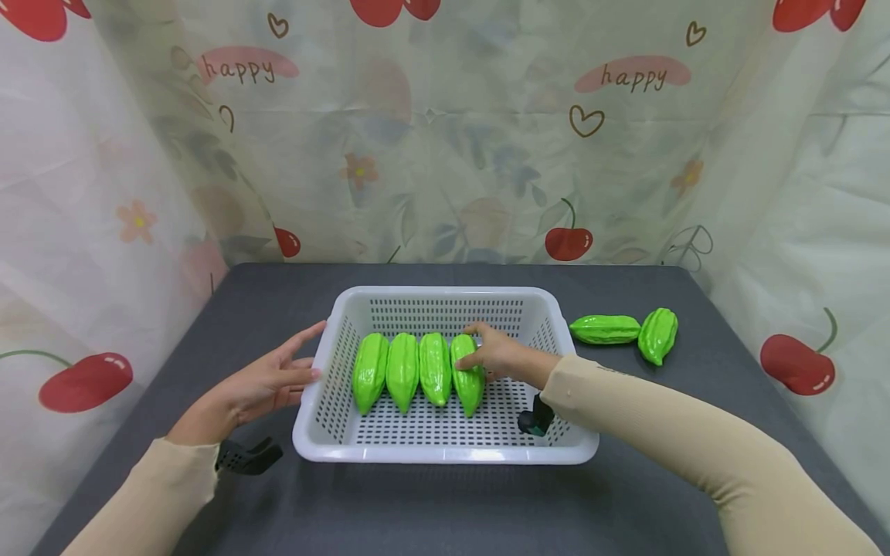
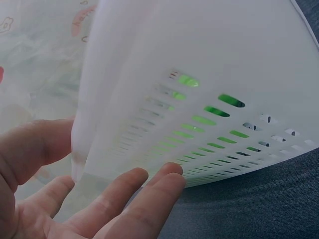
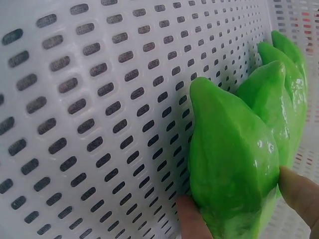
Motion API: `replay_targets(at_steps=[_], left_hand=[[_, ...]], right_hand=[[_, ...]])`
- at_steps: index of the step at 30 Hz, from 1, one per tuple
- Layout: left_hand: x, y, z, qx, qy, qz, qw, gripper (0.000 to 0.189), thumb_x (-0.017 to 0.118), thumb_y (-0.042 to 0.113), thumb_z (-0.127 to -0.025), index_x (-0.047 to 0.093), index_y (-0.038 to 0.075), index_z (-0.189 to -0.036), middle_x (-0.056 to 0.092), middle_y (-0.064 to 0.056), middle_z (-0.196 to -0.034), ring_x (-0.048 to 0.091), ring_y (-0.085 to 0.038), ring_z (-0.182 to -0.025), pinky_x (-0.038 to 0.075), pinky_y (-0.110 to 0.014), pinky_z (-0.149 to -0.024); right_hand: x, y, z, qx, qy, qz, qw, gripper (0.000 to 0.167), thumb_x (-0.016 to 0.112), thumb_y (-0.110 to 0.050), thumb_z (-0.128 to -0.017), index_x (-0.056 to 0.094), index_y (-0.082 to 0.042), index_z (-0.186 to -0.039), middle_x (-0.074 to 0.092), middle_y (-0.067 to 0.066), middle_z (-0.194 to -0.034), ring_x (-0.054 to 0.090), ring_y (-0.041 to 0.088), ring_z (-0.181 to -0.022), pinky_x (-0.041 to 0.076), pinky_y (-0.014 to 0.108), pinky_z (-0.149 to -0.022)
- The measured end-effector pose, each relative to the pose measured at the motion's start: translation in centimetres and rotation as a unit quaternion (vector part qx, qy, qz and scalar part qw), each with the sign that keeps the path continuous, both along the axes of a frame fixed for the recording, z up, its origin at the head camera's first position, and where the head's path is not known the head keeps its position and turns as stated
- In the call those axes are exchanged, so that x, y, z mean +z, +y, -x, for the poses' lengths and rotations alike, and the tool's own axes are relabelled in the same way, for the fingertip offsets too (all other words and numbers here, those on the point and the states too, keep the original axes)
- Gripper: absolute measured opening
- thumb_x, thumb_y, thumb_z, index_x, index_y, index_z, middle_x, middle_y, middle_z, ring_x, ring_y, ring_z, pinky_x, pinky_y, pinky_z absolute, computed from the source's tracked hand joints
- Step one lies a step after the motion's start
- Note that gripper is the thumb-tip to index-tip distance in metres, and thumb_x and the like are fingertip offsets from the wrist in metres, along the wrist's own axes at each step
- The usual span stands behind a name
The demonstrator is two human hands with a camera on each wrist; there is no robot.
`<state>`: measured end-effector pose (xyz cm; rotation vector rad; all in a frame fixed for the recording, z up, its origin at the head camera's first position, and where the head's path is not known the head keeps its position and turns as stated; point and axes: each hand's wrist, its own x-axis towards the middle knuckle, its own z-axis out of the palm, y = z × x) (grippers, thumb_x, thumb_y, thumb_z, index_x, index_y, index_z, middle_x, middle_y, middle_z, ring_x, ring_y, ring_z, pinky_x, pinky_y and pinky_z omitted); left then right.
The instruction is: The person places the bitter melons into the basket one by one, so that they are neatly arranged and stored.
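Observation:
My right hand [image 1: 497, 351] reaches into a white perforated basket [image 1: 445, 454] and pinches the rightmost green bitter melon [image 1: 467, 390], a shiny ribbed fruit with a pointed end. In the right wrist view, thumb and finger lie on opposite sides of that bitter melon [image 3: 229, 154], which stands close over the basket floor. Several more bitter melons [image 1: 402, 372] lie side by side to its left. At the basket's left wall is my left hand [image 1: 267, 378], its fingers loosely extended. The left wrist view shows its fingertips [image 2: 172, 181] right at the outer wall [image 2: 199, 45].
Two further bitter melons lie on the dark table [image 1: 445, 510] right of the basket, one sideways [image 1: 606, 330] and one more upright [image 1: 657, 337]. A patterned curtain [image 1: 431, 154] surrounds the table at the back and sides.

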<state>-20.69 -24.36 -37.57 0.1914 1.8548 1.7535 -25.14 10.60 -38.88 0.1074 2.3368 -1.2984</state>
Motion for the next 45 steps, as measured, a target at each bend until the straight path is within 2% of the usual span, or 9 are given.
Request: replay_targets(at_steps=[13,45], left_hand=[[0.11,-0.01,-0.04,-0.002,-0.002,-0.001,1.0000,0.091,0.061,0.011,-0.095,-0.002,0.034,-0.155,0.027,-0.026,-0.155,0.061,-0.030,-0.116,0.050,-0.053,-0.094],[0.11,-0.10,-0.03,-0.004,-0.001,0.004,1.0000,0.090,0.061,0.012,-0.095,-0.003,0.033,-0.155,0.028,-0.026,-0.154,0.061,-0.030,-0.116,0.050,-0.053,-0.094]], right_hand=[[-0.25,0.08,0.25,0.012,0.002,-0.004,0.9999,0.072,0.072,-0.007,-0.086,0.035,-0.011,-0.147,0.038,0.021,-0.146,0.048,0.039,-0.128,0.052,0.054,-0.091],[-0.22,0.13,0.25,0.006,-0.003,0.008,0.9999,0.073,0.073,-0.007,-0.085,0.035,-0.013,-0.147,0.035,0.020,-0.150,0.044,0.040,-0.132,0.050,0.055,-0.093]])
